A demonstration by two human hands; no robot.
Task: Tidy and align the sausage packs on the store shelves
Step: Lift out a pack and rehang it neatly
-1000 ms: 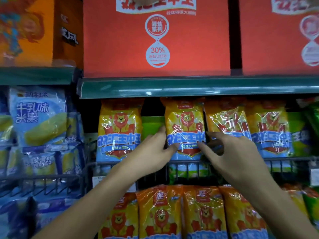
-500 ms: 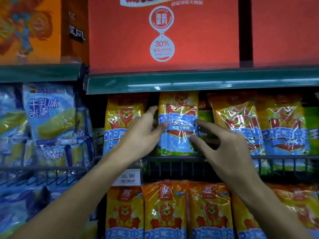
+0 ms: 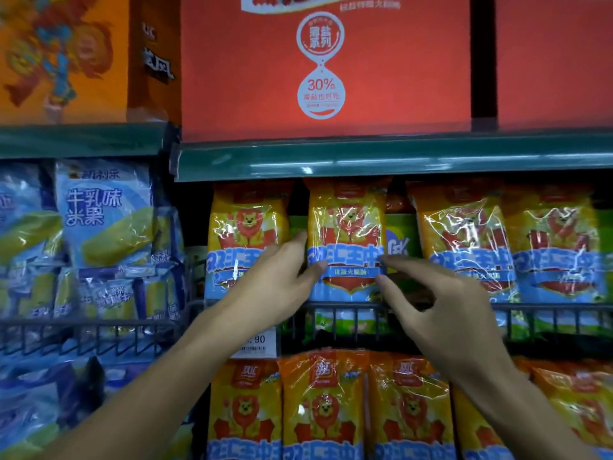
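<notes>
At centre frame, the left hand (image 3: pixel 272 287) and right hand (image 3: pixel 441 310) pinch the yellow-and-blue plastic sausage pack (image 3: pixel 346 240) by its side edges, seemingly to square it upright behind the black wire shelf rail (image 3: pixel 547 308).

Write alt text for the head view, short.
Two hands, left hand and right hand, pinch the sides of one upright yellow sausage pack on a wire-fronted shelf. More sausage packs stand alongside and below, red boxes above, blue snack bags at left.
</notes>
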